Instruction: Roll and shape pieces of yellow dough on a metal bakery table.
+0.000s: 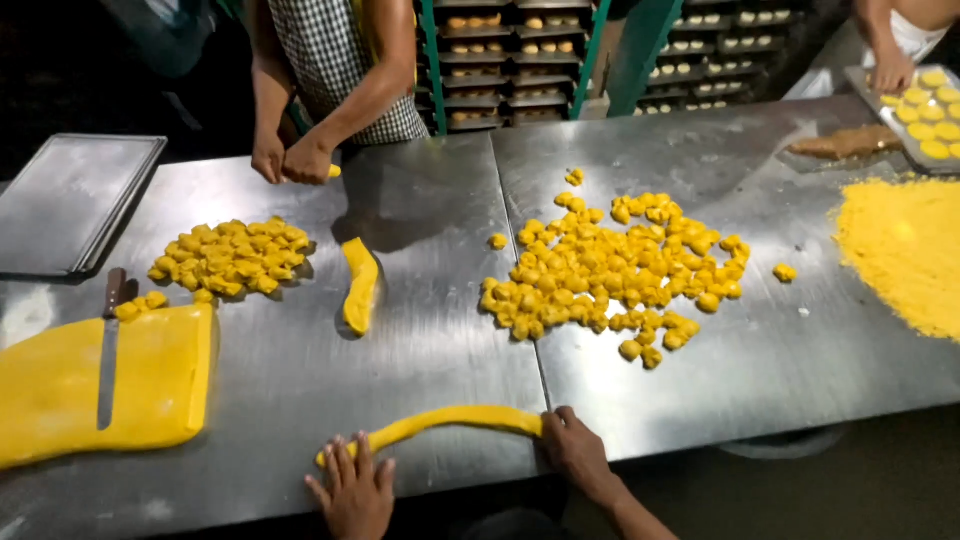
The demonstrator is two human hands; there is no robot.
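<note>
A long yellow dough rope [440, 420] lies along the near edge of the steel table [420, 350]. My left hand [352, 490] rests flat with fingers spread on the rope's left end. My right hand [575, 450] presses on its right end, fingers curled over it. Beyond the rope, a large pile of small yellow dough pieces [610, 270] is spread over the right half of the table.
A thick yellow dough slab [60, 390] with a knife [108, 350] on it sits at left. A smaller pile of pieces [232, 258] and a short dough strip [360, 285] lie mid-table. An empty tray [70, 200], yellow crumbs [900, 250], a filled tray [925, 115]; two other people work across.
</note>
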